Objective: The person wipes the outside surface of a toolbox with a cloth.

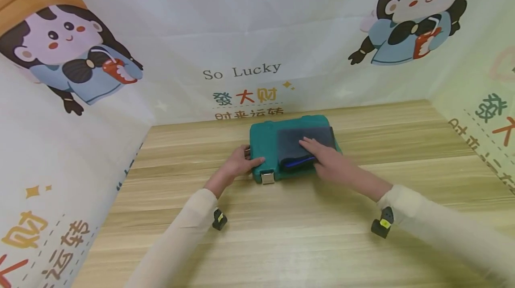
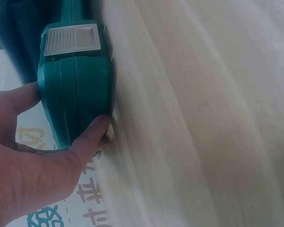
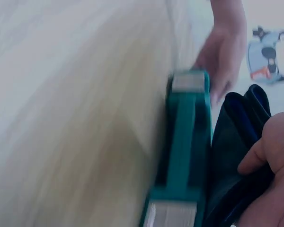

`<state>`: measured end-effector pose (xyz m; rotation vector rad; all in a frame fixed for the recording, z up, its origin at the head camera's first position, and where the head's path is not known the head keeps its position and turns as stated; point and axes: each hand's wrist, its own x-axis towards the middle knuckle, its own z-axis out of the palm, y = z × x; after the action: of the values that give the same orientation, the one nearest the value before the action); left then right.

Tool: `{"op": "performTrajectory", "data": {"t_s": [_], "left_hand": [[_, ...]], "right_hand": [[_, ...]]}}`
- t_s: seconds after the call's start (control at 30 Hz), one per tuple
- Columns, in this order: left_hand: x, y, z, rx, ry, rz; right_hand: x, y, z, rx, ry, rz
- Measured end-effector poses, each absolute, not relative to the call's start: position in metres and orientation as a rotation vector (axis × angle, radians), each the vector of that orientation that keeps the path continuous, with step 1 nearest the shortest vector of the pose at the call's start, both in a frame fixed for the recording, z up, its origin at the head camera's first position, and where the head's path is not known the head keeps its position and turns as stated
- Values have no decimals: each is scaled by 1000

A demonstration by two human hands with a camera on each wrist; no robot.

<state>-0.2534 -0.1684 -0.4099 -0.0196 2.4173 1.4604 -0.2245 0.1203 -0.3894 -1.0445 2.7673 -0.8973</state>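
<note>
A green hard plastic case [image 1: 263,138] lies flat on the table, its metal latches [image 2: 72,39] and handle [image 3: 182,146] on the near side. My left hand [image 1: 240,163] grips its left end, with thumb and fingers on opposite faces in the left wrist view [image 2: 75,99]. Over the right part of the case is a dark folded pouch [image 1: 287,142] with a bright blue inside showing at its near edge. My right hand [image 1: 334,160] holds this pouch, fingers laid across its top and thumb at the folded edge [image 3: 236,113]. Its underside is hidden.
The wood-grain table [image 1: 257,230] extends in front of the case and to both sides. A printed cloth wall [image 1: 173,73] stands close behind the case, with further cloth walls at left [image 1: 24,145] and right [image 1: 474,78].
</note>
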Motion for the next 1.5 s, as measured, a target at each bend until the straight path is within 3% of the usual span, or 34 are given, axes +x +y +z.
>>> {"op": "performTrajectory", "data": {"t_s": [0.37, 0.9, 1.13, 1.5], "left_hand": [[-253, -170, -415, 211, 2458, 1543], [-258, -162, -409, 195, 2411, 1491], [-257, -159, -412, 177, 2480, 1399], [-257, -168, -411, 185, 2486, 1359]], "right_hand": [[-200, 73, -413, -1357, 2530, -972], [-213, 91, -432, -2167, 2654, 123], [-219, 99, -430, -2274, 2611, 513], [-218, 109, -428, -2223, 2599, 643]]}}
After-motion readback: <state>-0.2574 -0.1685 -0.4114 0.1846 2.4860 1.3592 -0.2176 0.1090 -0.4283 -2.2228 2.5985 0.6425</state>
